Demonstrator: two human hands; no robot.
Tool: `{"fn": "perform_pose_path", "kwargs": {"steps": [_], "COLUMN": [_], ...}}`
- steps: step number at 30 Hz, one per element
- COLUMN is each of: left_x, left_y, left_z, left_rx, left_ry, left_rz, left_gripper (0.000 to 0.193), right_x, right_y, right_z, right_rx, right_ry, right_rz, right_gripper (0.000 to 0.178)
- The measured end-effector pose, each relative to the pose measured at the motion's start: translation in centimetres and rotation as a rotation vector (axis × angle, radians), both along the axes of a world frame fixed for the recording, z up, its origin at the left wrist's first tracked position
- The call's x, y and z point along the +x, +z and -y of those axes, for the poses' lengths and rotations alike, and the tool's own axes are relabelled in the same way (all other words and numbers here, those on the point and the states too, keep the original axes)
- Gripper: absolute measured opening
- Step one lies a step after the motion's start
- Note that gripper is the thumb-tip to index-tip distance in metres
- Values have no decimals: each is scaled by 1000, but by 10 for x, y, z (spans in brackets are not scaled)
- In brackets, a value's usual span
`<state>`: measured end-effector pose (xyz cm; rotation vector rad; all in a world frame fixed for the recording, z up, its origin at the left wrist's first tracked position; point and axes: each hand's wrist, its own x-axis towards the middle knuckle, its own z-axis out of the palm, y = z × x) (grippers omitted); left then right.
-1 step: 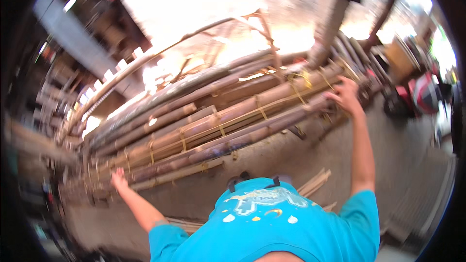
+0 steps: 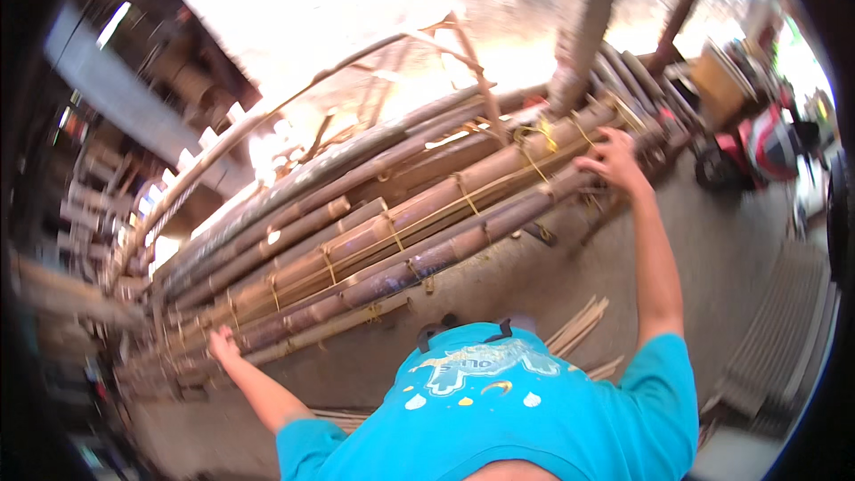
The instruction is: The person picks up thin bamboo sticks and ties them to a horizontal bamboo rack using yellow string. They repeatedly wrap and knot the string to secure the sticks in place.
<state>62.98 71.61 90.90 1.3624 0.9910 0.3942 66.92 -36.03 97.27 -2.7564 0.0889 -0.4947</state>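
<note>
Long brown bamboo poles (image 2: 356, 245), tied at intervals with thin yellow strips, lie in a bundle slanting up to the right. Along their near side runs a darker bamboo pole (image 2: 436, 256). Close to its right end, my right hand (image 2: 616, 165) curves over this pole, thumb apart from the bent fingers. The undersides of those fingers are hidden. My left hand (image 2: 224, 345) reaches the bundle's far-left end, its fingers apart and small in view. Whether it touches the near pole I cannot tell. A loop of yellow strip (image 2: 545, 135) circles the bundle's right part.
Behind the bundle lie more loose bamboo poles (image 2: 312, 167) beside a post (image 2: 579, 36). Split sticks (image 2: 577, 325) rest on the floor near my feet. A red and grey motorbike (image 2: 766, 147) stands at the right, and corrugated sheets (image 2: 770, 334) lie at the lower right.
The view has shifted slightly, so the right part of the bundle sits further left and higher. Both hands stay at about the same places along the poles.
</note>
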Motion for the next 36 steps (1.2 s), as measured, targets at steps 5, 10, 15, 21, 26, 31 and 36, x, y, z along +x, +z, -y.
{"fn": "perform_pose_path", "kwargs": {"steps": [5,10,15,21,26,31,36], "left_x": [111,105,107,117,145,144,141], "left_y": [-17,33,57,42,-8,-13,5], "left_z": [272,587,633,628,638,663,682], "left_rx": [1295,967,782,766,861,995,791], "left_ry": [-336,-1344,-1522,-1512,-1435,-1437,-1404], "left_rz": [120,431,387,220,290,101,173], "left_gripper": [51,34,41,44,45,46,39], "right_x": [18,17,25,34,23,7,32], "right_y": [8,17,29,73,104,95,70], "right_z": [-49,-88,-84,-61,-124,-110,-12], "right_rx": [67,44,141,1723,909,709,1456], "right_ry": [-60,-13,-365,92,558,782,352], "right_rz": [-211,13,636,548,601,619,422], "right_gripper": [51,48,65,39,15,13,13]}}
